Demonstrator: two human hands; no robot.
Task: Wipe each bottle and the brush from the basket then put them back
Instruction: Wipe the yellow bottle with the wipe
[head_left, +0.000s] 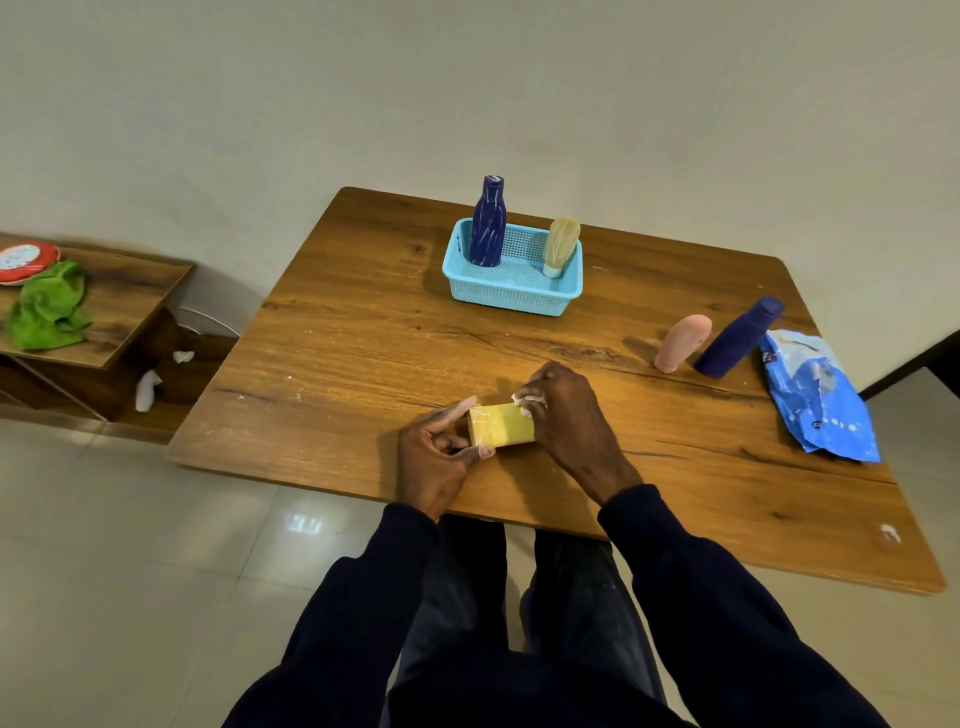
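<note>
Holds the yellow brush (501, 425) just over the front edge of the table (363, 338), near the middle. Pinches its near short end with the left hand (441, 457), thumb below and fingers on top, likely to keep it steady and leave the top bare for rubbing. Presses a small white wipe (530, 401) onto the far end with the right hand (566, 415), fingers curled down round the wipe. Shows no bristles from here, so maybe turned down or away. Looks like the middle of the wiping step for the brush, not yet time to put it back. Keeps the blue basket (498, 299) by the back edge, in easy reach. Has two things in it: a ribbed dark blue bottle (488, 223) standing at its left end and a pale yellow bottle (560, 244) standing on its cap at its right end. Cannot tell if those two are wiped. Leaves a pink bottle (683, 343) and a plain dark blue bottle (737, 338) side by side near the right edge, outside the basket, just beside the blue wipe packet (818, 395), maybe so fresh wipes are close. Off past the left edge: a low wooden shelf (130, 291) with a green cloth (49, 306) on top.
</note>
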